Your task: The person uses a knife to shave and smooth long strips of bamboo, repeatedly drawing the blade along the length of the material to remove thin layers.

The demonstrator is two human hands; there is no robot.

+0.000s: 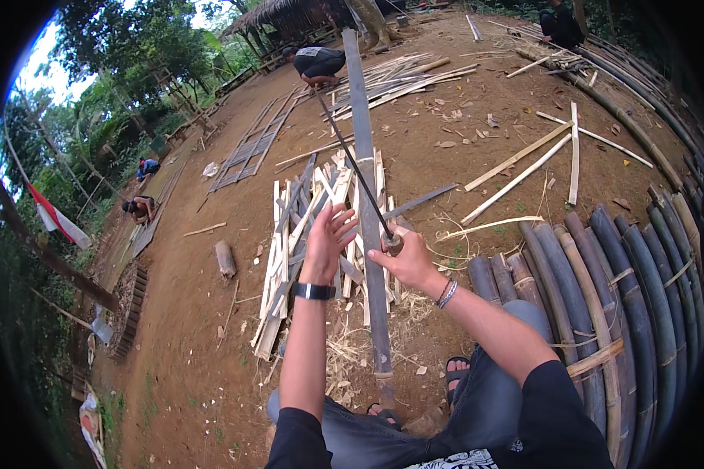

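A long, dark split bamboo slat (358,102) rises from the ground by my feet and runs up between my hands. My right hand (411,262) is wrapped round the handle of a machete (355,166), its thumb against the slat's edge. The thin dark blade points up and away to the left, crossing in front of the slat. Left of the slat, my left hand (325,244) is raised with fingers apart and nothing in it. Behind it lies a pile of split bamboo strips (289,254), pale and grey.
Dark bamboo poles (579,289) lie side by side at my right. Loose strips (516,160) lie ahead on brown earth. A person (318,64) bends by another bamboo pile; others are at far left and far right. A short log (225,259) lies left; shavings (344,359) surround my feet.
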